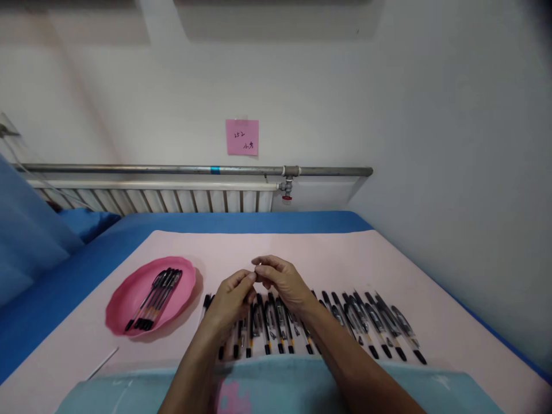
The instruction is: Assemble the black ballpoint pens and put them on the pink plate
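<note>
Left hand (233, 293) and right hand (280, 279) pinch a tiny part (259, 265)! Fingertip handling, seemingly, wanting steadiness; pens (379, 326) at five o'clock.

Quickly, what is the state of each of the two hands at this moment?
Left hand: closed in a pinch; whether it holds anything cannot be told.
Right hand: closed, pinching a tiny shiny piece, too small to identify.

Lighting is dim and flat, source out of frame (seemingly left, since the pink dish (127, 294) drops a soft shadow rightward), faint sheen on the metal pipe (172, 169), corners at right darkened, wide-angle stretch toward edges, pens (285, 324) slightly soft, fine detail smeared.
</note>
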Demonstrator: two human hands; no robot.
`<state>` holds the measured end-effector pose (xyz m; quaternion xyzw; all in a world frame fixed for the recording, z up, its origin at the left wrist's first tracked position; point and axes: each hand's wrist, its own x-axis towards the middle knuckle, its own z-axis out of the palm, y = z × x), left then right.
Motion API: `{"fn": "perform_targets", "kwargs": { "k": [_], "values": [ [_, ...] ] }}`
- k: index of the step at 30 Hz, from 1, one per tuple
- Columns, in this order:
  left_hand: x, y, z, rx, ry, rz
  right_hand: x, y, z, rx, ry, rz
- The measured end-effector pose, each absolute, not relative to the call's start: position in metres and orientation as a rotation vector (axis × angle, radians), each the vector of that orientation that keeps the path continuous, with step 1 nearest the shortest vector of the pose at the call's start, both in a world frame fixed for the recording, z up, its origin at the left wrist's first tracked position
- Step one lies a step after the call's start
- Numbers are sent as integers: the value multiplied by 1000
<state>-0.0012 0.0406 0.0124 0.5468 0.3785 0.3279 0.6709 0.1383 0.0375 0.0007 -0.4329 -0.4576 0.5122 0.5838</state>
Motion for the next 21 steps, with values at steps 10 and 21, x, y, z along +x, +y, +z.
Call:
{"fn": "perform_targets", "kwargs": {
  "k": [10,21],
  "values": [
    [-1,41,10,1417,937,803,140,37,4,-973,-1039,1234],
    [0,40,8,1488,942,805,140,38,-1,-991,-1088,1197]
  ]
}}
